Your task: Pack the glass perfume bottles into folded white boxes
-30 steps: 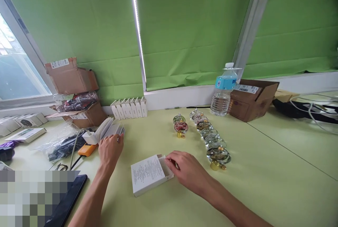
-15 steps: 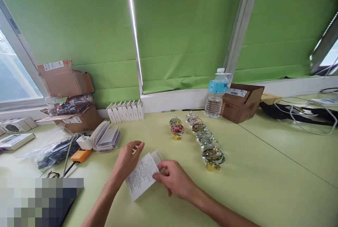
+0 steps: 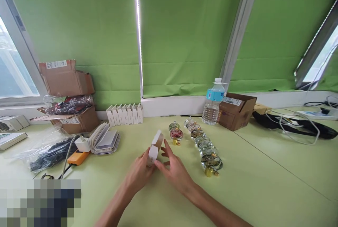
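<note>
A small white carton (image 3: 153, 152) stands tilted up above the table, its top flap raised and its printed side no longer facing me. My left hand (image 3: 141, 170) is closed around the carton's left and lower side. On the other side, my right hand (image 3: 175, 172) has its fingers spread, with the thumb at the carton's lower edge and the forefinger close to the flap. Whether the right fingertips press on it is hard to see. Behind the hands lie round glass perfume bottles, a pink one (image 3: 176, 134) and a green one (image 3: 174, 126).
A longer row of glass bottles (image 3: 207, 146) with gold caps lies to the right. At the back stand several upright white cartons (image 3: 125, 115), a water bottle (image 3: 212, 105) and a cardboard box (image 3: 235, 112). Flat white cartons (image 3: 108, 142) lie left, near an orange power strip (image 3: 78, 157).
The flat, printed carton has been lifted and opened into a box shape. My left hand has closed on it; my right hand has loosened its pinch and spread its fingers.
</note>
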A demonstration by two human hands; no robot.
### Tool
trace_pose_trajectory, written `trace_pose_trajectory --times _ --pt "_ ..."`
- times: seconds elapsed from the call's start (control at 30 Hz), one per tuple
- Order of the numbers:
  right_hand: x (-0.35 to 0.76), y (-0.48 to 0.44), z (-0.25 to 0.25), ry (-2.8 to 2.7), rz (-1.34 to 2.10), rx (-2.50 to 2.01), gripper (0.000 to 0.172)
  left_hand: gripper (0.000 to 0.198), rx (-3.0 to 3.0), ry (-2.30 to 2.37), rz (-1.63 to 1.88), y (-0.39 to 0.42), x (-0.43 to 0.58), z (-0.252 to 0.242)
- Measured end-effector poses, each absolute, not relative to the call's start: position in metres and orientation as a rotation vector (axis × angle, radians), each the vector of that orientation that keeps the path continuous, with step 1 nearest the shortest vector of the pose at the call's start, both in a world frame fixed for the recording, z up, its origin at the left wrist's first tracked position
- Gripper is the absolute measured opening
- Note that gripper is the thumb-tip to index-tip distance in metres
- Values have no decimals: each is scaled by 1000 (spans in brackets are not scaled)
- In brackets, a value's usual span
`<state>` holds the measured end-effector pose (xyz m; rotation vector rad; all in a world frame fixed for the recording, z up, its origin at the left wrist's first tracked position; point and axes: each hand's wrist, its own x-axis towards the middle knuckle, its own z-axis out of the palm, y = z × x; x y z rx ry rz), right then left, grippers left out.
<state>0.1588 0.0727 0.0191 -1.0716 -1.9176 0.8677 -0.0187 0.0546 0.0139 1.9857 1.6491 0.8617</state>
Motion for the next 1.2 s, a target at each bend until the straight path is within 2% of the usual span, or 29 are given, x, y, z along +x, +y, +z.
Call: trace_pose_trajectory --times 0.07,0.17,0.27,0.73,1.0,1.2 --pt "147 78 18 -1941 822 -1063 71 58 1985 1598 867 56 -22 9" --pt "130 94 20 -2055 681 -1150 46 63 1951 1616 858 60 -29 2" --pt "112 119 19 -2051 583 -1296 33 68 1904 1704 831 65 -35 -6" --pt "52 258 19 -1823 374 -1740 34 41 1914 1871 982 93 -46 -20" --pt "6 304 15 -1851 438 -1688 32 37 1926 1918 1115 100 -50 -25" --pt "11 294 3 -1861 514 -1559 33 38 1917 1927 1129 103 -54 -29"
